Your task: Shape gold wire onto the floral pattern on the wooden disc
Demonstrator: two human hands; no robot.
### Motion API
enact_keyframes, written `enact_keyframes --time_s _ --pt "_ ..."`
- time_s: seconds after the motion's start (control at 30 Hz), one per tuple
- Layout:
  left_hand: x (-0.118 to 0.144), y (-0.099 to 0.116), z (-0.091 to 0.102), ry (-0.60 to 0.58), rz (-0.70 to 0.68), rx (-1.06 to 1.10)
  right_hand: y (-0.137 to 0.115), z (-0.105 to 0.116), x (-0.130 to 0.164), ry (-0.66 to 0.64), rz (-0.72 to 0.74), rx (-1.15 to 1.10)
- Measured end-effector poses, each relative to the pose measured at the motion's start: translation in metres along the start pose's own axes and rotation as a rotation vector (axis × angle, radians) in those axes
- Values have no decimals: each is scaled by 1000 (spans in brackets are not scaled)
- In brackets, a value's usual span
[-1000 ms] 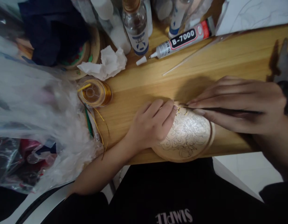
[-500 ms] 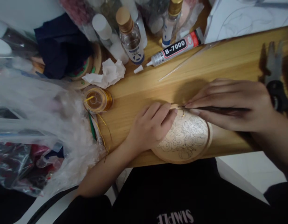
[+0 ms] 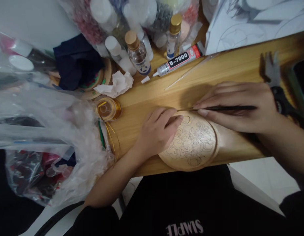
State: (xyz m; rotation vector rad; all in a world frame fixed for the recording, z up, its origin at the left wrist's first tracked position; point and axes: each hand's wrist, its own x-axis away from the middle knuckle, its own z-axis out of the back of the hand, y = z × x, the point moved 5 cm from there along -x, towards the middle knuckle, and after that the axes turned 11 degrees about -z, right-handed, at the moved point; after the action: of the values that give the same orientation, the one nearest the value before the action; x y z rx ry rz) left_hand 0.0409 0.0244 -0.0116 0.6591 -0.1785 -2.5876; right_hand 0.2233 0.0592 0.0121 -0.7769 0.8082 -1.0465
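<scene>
A round wooden disc (image 3: 193, 147) with a pencilled floral pattern lies at the near edge of the wooden table (image 3: 235, 65). My left hand (image 3: 157, 132) rests on the disc's left side, fingertips pressing near its top edge beside a small curl of gold wire (image 3: 187, 119). My right hand (image 3: 238, 105) holds thin dark tweezers (image 3: 216, 108), whose tip points left at the disc's top edge, close to my left fingertips.
A spool of gold wire (image 3: 108, 109) sits left of my hands, with crumpled tissue (image 3: 116, 84) behind it. A B-7000 glue tube (image 3: 178, 60), several bottles (image 3: 138, 52) and plastic bags (image 3: 43, 131) crowd the back and left. Pliers (image 3: 277, 85) lie far right.
The view has tilted up, showing more bottles at the back. The tweezers' tip has lifted slightly off the disc's top edge; my left fingers stay pressed there.
</scene>
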Motion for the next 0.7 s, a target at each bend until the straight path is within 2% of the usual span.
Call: enact_keyframes --time_s 0.1,0.3,0.5,0.7 --pt "3 -4 1 17 38 74 -3 -1 1 -88 123 22" --pt "5 -2 -1 8 43 66 0 4 1 -14 121 42" --pt "3 2 -2 -50 -9 7 2 6 0 57 48 30" --pt "0 3 -1 -14 -19 12 5 9 2 116 -71 31"
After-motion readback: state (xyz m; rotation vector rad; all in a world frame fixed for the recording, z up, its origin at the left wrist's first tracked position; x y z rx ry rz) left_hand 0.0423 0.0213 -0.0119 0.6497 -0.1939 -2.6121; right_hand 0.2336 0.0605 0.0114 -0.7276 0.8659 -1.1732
